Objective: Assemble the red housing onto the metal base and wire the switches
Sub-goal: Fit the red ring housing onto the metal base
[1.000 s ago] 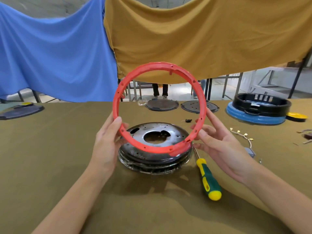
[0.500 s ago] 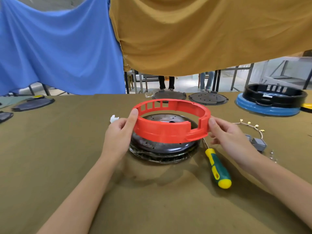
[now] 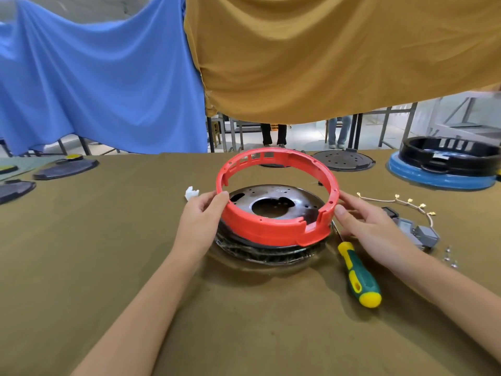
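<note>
Head view: I see my left hand (image 3: 202,218) and right hand (image 3: 371,223) gripping the red housing (image 3: 271,229), tilted, near edge on the metal base (image 3: 273,204).

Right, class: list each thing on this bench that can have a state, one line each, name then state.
Red housing: tilted, near edge on the base, far edge raised, not seated.
Metal base: flat on the table, top uncovered.
Left hand: grips the housing's left side.
Right hand: holds the housing's right side.
Screwdriver: lying on the table, untouched.
Wires: loose on the table, unconnected.
</note>
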Demonstrator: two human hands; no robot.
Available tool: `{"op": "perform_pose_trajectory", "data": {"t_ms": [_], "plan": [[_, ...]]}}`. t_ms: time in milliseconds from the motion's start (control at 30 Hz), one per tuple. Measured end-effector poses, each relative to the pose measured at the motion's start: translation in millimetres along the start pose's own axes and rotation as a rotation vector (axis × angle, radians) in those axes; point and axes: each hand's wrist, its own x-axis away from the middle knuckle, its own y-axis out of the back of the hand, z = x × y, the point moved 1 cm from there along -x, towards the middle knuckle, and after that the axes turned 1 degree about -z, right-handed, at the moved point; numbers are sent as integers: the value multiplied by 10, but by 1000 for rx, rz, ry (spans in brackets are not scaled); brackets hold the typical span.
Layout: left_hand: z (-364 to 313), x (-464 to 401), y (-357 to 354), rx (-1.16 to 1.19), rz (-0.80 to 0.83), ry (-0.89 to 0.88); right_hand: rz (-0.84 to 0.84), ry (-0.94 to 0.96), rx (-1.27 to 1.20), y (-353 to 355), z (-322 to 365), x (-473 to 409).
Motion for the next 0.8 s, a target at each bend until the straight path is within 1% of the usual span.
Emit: {"op": "perform_pose_trajectory", "data": {"t_ms": [100, 167, 233, 300, 400, 567, 800], "plan": [[35, -13, 7, 12, -17, 103, -8, 6, 49, -39, -1, -16], [73, -33, 11, 31, -35, 148, -10, 10, 81, -55, 3, -26], [85, -38, -5, 39, -18, 184, -10, 4, 101, -59, 7, -37], [79, -33, -25, 36, -19, 206, 0, -5, 114, -62, 5, -44], [84, -49, -19, 43, -79, 233, 17, -5, 133, -68, 15, -39], [139, -50, -10, 28, 1, 302, 32, -10, 131, -55, 45, -33], [165, -65, 5, 33, 1, 329, 68, -4, 84, -32, 59, -4]]}}
